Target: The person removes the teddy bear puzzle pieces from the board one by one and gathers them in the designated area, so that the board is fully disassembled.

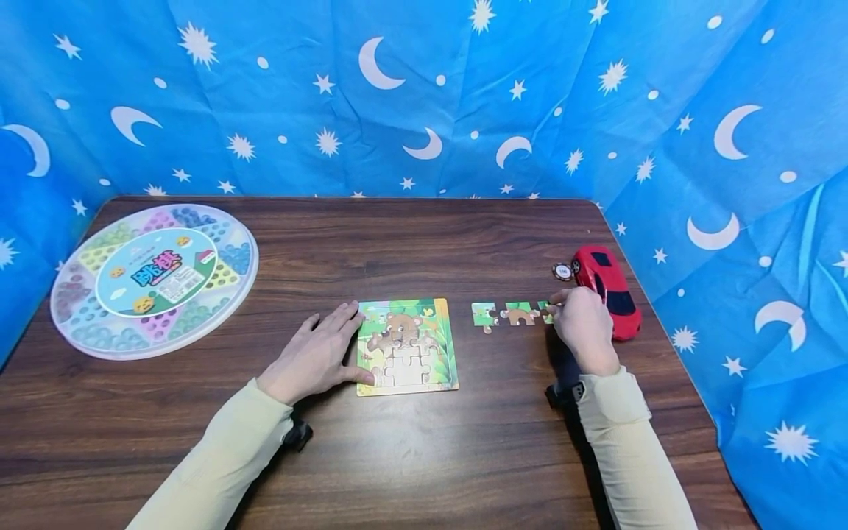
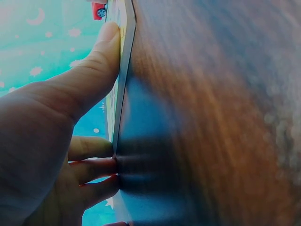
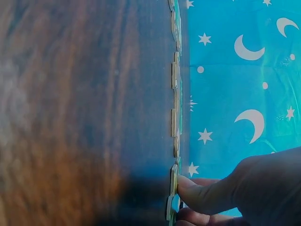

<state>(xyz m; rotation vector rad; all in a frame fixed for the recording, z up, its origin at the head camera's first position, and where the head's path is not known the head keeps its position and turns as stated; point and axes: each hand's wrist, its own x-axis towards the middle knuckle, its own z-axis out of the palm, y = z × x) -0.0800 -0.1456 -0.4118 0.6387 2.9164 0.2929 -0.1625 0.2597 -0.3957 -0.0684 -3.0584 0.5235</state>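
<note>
A jigsaw puzzle board (image 1: 453,368) with a brown bear picture lies flat near the middle of the table. My left hand (image 1: 316,358) is spread along its left side, the thumb resting on the lower left corner and the other fingers at the edge. To the right, two loose puzzle pieces (image 1: 520,315) lie in a row, one green and one with brown. At the end of that row my right hand (image 1: 584,324) pinches a green puzzle piece (image 1: 545,312), mostly covered by the fingers. In the right wrist view the thumb is against this puzzle piece (image 3: 174,181), low at the table.
A red toy car (image 1: 612,291) stands just beyond my right hand, with a round chip (image 1: 562,271) beside it. At the far left lies a large round board game case (image 1: 248,291). A blue curtain (image 1: 424,96) with moons and stars borders the wooden table (image 1: 424,464).
</note>
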